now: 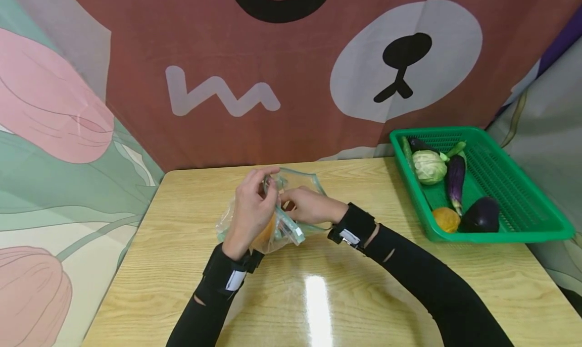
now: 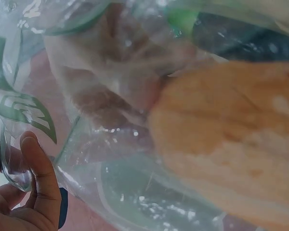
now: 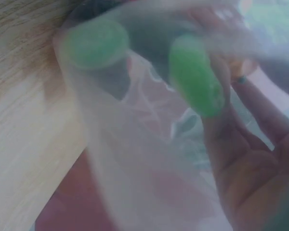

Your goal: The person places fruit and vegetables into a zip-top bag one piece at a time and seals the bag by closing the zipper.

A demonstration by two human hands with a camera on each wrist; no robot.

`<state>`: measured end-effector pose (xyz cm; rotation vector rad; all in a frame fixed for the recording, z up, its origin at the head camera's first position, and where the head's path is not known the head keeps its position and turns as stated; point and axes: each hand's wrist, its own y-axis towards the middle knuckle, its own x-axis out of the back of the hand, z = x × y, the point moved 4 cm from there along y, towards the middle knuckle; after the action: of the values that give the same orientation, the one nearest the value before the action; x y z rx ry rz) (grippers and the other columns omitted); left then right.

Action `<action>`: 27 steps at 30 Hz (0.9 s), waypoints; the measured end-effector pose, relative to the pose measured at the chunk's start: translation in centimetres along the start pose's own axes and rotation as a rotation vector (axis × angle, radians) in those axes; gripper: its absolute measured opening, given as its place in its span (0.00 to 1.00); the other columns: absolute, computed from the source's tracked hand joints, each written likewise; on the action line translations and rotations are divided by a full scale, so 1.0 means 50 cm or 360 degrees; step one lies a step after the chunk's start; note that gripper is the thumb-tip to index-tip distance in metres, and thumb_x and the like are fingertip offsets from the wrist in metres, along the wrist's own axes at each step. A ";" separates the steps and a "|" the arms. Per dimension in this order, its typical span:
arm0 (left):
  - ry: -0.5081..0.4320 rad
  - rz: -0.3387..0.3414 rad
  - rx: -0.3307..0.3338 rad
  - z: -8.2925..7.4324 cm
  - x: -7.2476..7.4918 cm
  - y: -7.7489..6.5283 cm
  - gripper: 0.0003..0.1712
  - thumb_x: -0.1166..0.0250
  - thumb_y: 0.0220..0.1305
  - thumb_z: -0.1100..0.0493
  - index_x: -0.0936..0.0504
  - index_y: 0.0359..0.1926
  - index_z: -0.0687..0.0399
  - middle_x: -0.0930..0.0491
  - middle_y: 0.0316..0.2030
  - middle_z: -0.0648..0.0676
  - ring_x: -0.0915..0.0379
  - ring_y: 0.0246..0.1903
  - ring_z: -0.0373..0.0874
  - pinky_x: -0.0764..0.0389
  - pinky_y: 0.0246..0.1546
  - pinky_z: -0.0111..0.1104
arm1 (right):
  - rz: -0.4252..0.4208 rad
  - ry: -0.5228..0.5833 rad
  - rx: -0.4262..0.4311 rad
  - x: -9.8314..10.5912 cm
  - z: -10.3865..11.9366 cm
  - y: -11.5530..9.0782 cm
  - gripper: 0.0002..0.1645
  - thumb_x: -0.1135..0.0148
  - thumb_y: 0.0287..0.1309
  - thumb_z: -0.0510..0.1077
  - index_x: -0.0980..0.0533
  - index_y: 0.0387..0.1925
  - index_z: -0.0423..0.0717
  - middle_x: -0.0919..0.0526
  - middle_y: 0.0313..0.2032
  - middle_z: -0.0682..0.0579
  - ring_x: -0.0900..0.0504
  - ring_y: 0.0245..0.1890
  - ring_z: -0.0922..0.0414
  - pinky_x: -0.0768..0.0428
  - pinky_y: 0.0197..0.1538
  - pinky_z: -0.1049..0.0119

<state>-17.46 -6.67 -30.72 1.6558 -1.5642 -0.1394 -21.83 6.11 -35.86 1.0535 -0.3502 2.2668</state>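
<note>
A clear zip bag [image 1: 291, 231] with green print sits above the table between both hands. My left hand [image 1: 254, 205] pinches the bag's edge near its open mouth; its thumb and a finger [image 2: 41, 168] show at the plastic in the left wrist view. Inside lies a golden-brown loaf of bread [image 2: 226, 139] with scored marks. My right hand [image 1: 313, 205] reaches in through the mouth, thumb and fingers round the loaf's end [image 3: 238, 67]. Two green rounded shapes [image 3: 197, 77] show through the plastic, and a dark shape [image 2: 241, 38] lies behind the loaf.
On the right of the wooden table [image 1: 182, 266] stands a green basket [image 1: 536, 215]. In it lie a pale cabbage [image 1: 429, 166], a long eggplant [image 1: 455, 178], a round eggplant [image 1: 481, 215] and a yellow-orange round item [image 1: 446, 219]. A printed cloth [image 1: 218, 145] hangs behind.
</note>
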 end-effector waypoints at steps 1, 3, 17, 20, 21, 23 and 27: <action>-0.0004 0.0002 0.0001 0.000 0.000 0.000 0.15 0.48 0.65 0.69 0.20 0.49 0.62 0.31 0.29 0.51 0.41 0.17 0.38 0.37 0.17 0.30 | 0.0008 0.0004 0.0019 -0.001 -0.001 0.000 0.08 0.43 0.64 0.40 0.20 0.41 0.53 0.19 0.37 0.55 0.22 0.31 0.64 0.25 0.36 0.72; -0.0009 0.0003 0.0001 0.000 0.001 0.000 0.15 0.48 0.65 0.69 0.20 0.49 0.62 0.31 0.29 0.52 0.42 0.16 0.38 0.38 0.17 0.30 | 0.0034 0.0017 0.0039 -0.004 -0.003 -0.001 0.11 0.48 0.67 0.40 0.20 0.39 0.54 0.22 0.30 0.55 0.27 0.23 0.64 0.29 0.31 0.72; -0.0010 -0.0014 0.0024 0.006 0.006 -0.003 0.15 0.47 0.65 0.68 0.20 0.49 0.62 0.29 0.30 0.52 0.39 0.16 0.37 0.37 0.16 0.29 | -0.0097 0.0125 0.0064 0.071 0.032 -0.080 0.17 0.50 0.69 0.45 0.24 0.55 0.45 0.21 0.51 0.51 0.22 0.48 0.59 0.23 0.48 0.64; -0.0029 -0.0013 0.0031 0.006 0.006 -0.003 0.15 0.47 0.65 0.68 0.21 0.49 0.62 0.29 0.30 0.52 0.37 0.16 0.37 0.36 0.15 0.28 | -0.0234 0.0113 0.0060 0.112 0.039 -0.111 0.16 0.47 0.68 0.43 0.23 0.53 0.44 0.20 0.48 0.52 0.21 0.45 0.60 0.22 0.46 0.63; -0.0032 -0.0013 0.0030 0.007 0.006 -0.003 0.15 0.47 0.65 0.69 0.21 0.49 0.62 0.29 0.30 0.52 0.37 0.16 0.37 0.36 0.15 0.28 | -0.0296 0.0094 0.0051 0.127 0.039 -0.121 0.15 0.47 0.67 0.43 0.22 0.52 0.44 0.19 0.47 0.52 0.21 0.45 0.60 0.22 0.45 0.62; -0.0036 -0.0013 0.0026 0.007 0.006 -0.002 0.15 0.47 0.65 0.69 0.21 0.49 0.63 0.29 0.30 0.52 0.37 0.16 0.37 0.36 0.16 0.28 | -0.0431 0.0066 -0.0006 0.158 0.032 -0.140 0.14 0.45 0.66 0.43 0.21 0.50 0.43 0.19 0.45 0.52 0.21 0.44 0.59 0.22 0.44 0.60; -0.0029 -0.0011 0.0018 0.006 0.007 -0.001 0.15 0.47 0.65 0.69 0.21 0.49 0.63 0.29 0.30 0.52 0.36 0.16 0.36 0.35 0.16 0.28 | -0.0675 -0.0018 -0.0246 0.217 -0.010 -0.176 0.15 0.44 0.66 0.48 0.20 0.48 0.44 0.19 0.43 0.50 0.22 0.43 0.54 0.24 0.44 0.56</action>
<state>-17.52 -7.11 -30.80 1.6727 -1.5761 -0.1502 -22.04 17.73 -28.09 0.9571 -0.2710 1.8279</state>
